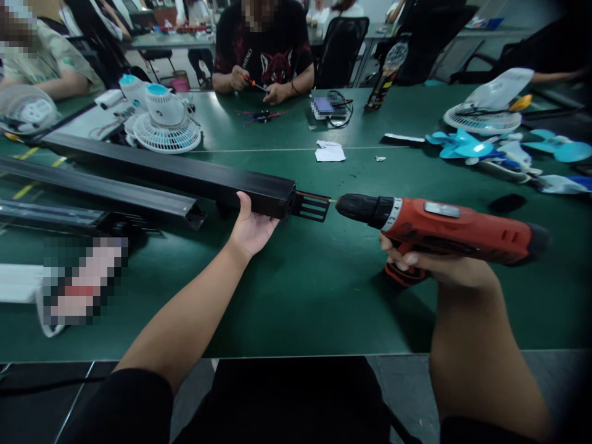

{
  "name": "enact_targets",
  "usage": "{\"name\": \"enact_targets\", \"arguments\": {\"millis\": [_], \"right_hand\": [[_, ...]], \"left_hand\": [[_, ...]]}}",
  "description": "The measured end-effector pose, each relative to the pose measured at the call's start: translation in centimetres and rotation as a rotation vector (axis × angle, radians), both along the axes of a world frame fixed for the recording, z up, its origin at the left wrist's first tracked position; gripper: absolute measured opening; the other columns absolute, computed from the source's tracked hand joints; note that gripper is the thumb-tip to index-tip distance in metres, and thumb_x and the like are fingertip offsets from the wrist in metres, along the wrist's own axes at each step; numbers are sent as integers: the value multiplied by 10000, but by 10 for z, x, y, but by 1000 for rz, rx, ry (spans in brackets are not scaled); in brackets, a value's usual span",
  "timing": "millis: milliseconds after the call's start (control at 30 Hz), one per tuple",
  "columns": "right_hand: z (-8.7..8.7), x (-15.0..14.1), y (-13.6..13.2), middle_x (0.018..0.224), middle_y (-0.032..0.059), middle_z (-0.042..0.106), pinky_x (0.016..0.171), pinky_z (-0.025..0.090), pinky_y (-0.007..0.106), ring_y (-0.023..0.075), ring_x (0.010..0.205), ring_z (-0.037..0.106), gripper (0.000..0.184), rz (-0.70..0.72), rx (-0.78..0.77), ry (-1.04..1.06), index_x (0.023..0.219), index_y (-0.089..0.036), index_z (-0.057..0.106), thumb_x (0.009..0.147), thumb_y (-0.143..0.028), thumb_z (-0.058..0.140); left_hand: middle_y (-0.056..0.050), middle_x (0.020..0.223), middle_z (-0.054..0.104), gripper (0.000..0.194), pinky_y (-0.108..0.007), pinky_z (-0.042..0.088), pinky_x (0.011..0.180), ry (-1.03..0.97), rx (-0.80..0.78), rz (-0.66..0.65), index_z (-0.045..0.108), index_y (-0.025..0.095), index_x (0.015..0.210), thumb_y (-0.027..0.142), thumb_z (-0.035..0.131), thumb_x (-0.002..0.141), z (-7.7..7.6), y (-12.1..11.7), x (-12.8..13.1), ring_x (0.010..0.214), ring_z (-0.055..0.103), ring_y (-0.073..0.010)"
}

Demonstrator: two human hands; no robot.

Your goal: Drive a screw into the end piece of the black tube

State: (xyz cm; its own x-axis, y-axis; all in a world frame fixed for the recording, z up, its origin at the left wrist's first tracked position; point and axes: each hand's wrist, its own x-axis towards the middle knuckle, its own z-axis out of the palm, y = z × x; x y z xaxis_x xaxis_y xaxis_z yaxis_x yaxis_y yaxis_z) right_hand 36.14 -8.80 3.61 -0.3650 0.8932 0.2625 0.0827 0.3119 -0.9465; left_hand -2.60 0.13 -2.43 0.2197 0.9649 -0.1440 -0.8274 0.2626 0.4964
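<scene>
My left hand grips the near end of a long black metal rail from below, holding it just above the green table. A slotted black end piece sticks out of the rail's end. My right hand is wrapped round the handle of a red and black cordless drill. The drill lies level, and its bit tip touches the end piece.
Two more black rails lie at the left. White fans stand at the back left, with fan parts and blue blades at the right. A person in black works opposite with a screwdriver; another person's arm rests at the far left. Paper scraps lie mid-table.
</scene>
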Motion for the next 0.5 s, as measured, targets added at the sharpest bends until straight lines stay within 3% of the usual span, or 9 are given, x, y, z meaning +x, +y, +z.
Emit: {"name": "enact_targets", "arguments": {"millis": [200,367,500], "right_hand": [[-1,-2,-2,992,90,892,456,612,333,183,586,682,320,-36,-1,12,1168,-304,991,941,-483,1127],[1,-3,-1,989,84,896,449,605,331,176,569,687,297,-25,-7,5,1154,-299,992,945,-465,1121],[3,-3,-2,940,79,876,428,589,345,191,566,666,284,-24,-32,-10,1138,-308,989,941,-471,1112]], "left_hand": [[-136,1745,817,829,-480,511,1549,50,-10,16,673,222,1829,819,551,1267,3,-1,2,1874,562,-334],[-133,1709,838,826,-466,494,1555,58,-26,23,682,201,1814,802,436,1302,7,-2,3,1878,556,-315],[-134,1715,832,810,-487,544,1523,24,-16,24,633,246,1866,797,512,1286,6,-2,3,1849,596,-327]]}}
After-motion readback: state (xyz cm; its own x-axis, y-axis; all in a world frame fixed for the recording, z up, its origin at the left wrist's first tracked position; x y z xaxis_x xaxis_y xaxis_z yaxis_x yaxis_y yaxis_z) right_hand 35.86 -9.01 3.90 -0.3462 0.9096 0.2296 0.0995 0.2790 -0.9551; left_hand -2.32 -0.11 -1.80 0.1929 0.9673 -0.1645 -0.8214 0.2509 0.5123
